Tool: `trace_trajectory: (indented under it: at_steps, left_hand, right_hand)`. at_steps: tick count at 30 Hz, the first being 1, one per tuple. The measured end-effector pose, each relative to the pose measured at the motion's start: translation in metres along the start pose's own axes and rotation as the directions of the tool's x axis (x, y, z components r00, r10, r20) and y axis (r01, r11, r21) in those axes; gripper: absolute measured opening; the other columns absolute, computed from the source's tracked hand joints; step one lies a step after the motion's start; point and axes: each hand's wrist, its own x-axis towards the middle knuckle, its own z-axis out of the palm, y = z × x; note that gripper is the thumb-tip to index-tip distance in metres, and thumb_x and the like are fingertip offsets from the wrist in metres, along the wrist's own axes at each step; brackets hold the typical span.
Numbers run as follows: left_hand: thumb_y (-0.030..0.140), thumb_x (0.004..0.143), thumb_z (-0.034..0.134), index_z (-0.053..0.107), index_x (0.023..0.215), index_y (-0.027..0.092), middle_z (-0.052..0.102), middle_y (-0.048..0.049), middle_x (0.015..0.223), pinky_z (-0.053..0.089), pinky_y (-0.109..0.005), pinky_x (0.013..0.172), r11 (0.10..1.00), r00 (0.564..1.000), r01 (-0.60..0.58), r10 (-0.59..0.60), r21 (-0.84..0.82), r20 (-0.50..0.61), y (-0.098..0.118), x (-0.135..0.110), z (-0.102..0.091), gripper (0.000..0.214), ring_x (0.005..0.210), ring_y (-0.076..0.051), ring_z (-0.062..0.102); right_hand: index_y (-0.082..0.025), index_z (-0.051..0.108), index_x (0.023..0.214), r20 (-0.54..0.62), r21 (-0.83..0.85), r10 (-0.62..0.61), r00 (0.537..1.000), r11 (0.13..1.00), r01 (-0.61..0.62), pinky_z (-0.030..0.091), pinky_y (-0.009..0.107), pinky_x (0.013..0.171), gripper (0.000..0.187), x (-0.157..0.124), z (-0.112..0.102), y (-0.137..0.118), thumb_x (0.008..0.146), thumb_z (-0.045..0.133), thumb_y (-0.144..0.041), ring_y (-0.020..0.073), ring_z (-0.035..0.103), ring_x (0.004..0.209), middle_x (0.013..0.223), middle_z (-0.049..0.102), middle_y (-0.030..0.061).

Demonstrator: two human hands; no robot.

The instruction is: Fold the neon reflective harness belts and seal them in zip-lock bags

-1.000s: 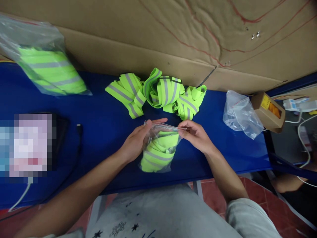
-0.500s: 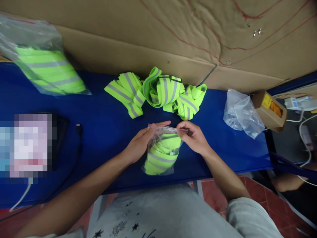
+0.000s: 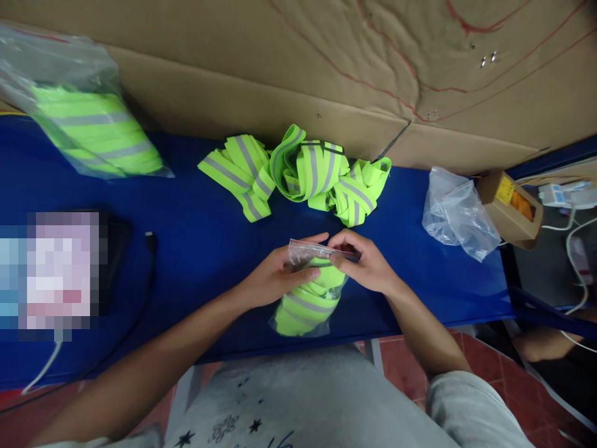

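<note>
- At the bottom of the frame is my lap in grey cloth with small dark star prints [image 3: 298, 404], with red floor tiles [image 3: 396, 367] showing beside it.
- Just above that, at lower centre, I hold a clear zip bag [image 3: 310, 292] over the near edge of the blue table [image 3: 196, 261]. Folded neon-yellow reflective bands with grey stripes [image 3: 305, 305] fill the bag.
- My left hand [image 3: 275, 277] is closed on the bag's left top corner, thumb on the near face and fingers along the mouth.
- My right hand [image 3: 366, 264] pinches the right end of the bag's mouth, its fingertips almost meeting those of my left hand over the seal strip. Whether the seal is pressed shut I cannot tell.
- To the left of centre a black cable [image 3: 148, 249] lies on the table, beside a blurred-out patch at the left edge.
- Farther up, at centre, a loose heap of the same yellow bands [image 3: 298, 174] lies on the table, well apart from my hands.
- At the right, crumpled empty clear bags [image 3: 457, 211] lie near the table's end, just beside a small brown cardboard box [image 3: 510, 199].
- At the upper left, a large clear bag stuffed with more bands [image 3: 88, 124] leans against the cardboard wall [image 3: 326, 68] that runs across the top of the frame.
</note>
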Motion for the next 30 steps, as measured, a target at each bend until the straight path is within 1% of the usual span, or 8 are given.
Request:
trace_trajectory:
  at_steps: [3,8,13,18,21,25,28,30]
  left_hand:
    - [0.037,0.09,0.078,0.069,0.137,0.021,0.061,-0.0134,0.153,0.057,-0.041,0.104,1.0,0.999,0.002,-0.002,-0.021,0.038,-0.001,0.0,0.002,0.051,0.123,-0.029,0.07]
    - [0.037,0.088,0.08,0.062,0.145,0.023,0.055,-0.0139,0.159,0.05,-0.049,0.117,0.999,0.999,0.018,-0.017,-0.028,0.048,-0.006,0.0,0.004,0.062,0.14,-0.032,0.061]
    - [0.038,0.086,0.082,0.06,0.148,0.024,0.051,-0.0137,0.162,0.045,-0.05,0.121,1.0,0.998,0.026,-0.026,-0.008,0.061,-0.012,0.002,0.005,0.068,0.144,-0.032,0.056]
    - [0.039,0.088,0.081,0.042,0.161,0.026,0.054,-0.0141,0.159,0.046,-0.05,0.12,0.997,0.987,0.058,-0.05,-0.052,0.153,-0.014,0.003,0.007,0.084,0.142,-0.032,0.058]
    - [0.037,0.088,0.081,0.041,0.163,0.027,0.044,-0.0129,0.167,0.04,-0.05,0.125,0.998,0.986,0.027,-0.016,-0.064,0.168,-0.015,0.002,0.008,0.086,0.152,-0.033,0.047]
    - [0.038,0.089,0.08,0.037,0.165,0.028,0.049,-0.0124,0.164,0.04,-0.054,0.125,0.999,0.986,0.028,-0.024,-0.024,0.165,-0.017,0.002,0.008,0.088,0.15,-0.035,0.049]
    - [0.039,0.088,0.081,0.039,0.164,0.029,0.047,-0.0118,0.166,0.037,-0.056,0.127,1.0,0.987,-0.003,0.002,0.006,0.16,-0.02,0.003,0.008,0.087,0.152,-0.035,0.047]
    - [0.039,0.089,0.081,0.042,0.162,0.029,0.052,-0.0116,0.161,0.038,-0.058,0.127,0.999,0.984,-0.03,0.027,0.018,0.174,-0.023,0.004,0.009,0.083,0.15,-0.035,0.049]
  right_hand:
    - [-0.019,0.064,0.085,0.013,0.035,0.008,1.0,0.999,-0.009,0.041,0.023,0.062,0.006,-0.001,0.0,0.001,0.089,0.067,-0.022,0.0095,0.051,0.065,0.074,0.059,-0.0033]
    - [-0.019,0.067,0.092,0.061,-0.005,-0.044,0.997,0.999,0.045,0.043,0.025,0.067,0.003,-0.002,0.0,0.003,0.09,0.068,-0.021,0.0103,0.056,0.071,0.085,0.066,-0.0009]
    - [-0.02,0.067,0.094,0.074,-0.045,-0.063,0.995,0.997,0.066,0.044,0.026,0.069,0.005,-0.002,0.003,0.002,0.089,0.068,-0.02,0.011,0.056,0.073,0.086,0.067,-0.0008]
    - [-0.019,0.066,0.092,0.087,-0.033,-0.102,0.991,0.994,0.105,0.044,0.025,0.069,0.001,-0.003,0.008,0.0,0.093,0.067,-0.019,0.0099,0.055,0.074,0.086,0.064,-0.001]
    - [-0.019,0.067,0.096,0.111,-0.038,-0.107,0.988,0.993,0.112,0.044,0.024,0.067,0.005,-0.004,0.008,0.0,0.095,0.068,-0.023,0.0096,0.056,0.073,0.086,0.065,-0.0007]
    - [-0.019,0.067,0.091,0.124,-0.037,-0.07,0.99,0.996,0.075,0.042,0.023,0.061,0.013,-0.006,0.006,-0.001,0.099,0.066,-0.029,0.0089,0.055,0.067,0.079,0.065,-0.0017]
    - [-0.02,0.068,0.099,0.149,-0.091,-0.08,0.986,0.991,0.094,0.043,0.023,0.062,0.016,-0.006,0.004,-0.005,0.101,0.066,-0.035,0.0094,0.057,0.068,0.081,0.067,-0.0014]
    - [-0.021,0.069,0.105,0.168,-0.174,-0.098,0.981,0.977,0.127,0.042,0.023,0.062,0.021,-0.006,0.005,-0.008,0.1,0.067,-0.041,0.0091,0.058,0.067,0.082,0.069,-0.0015]
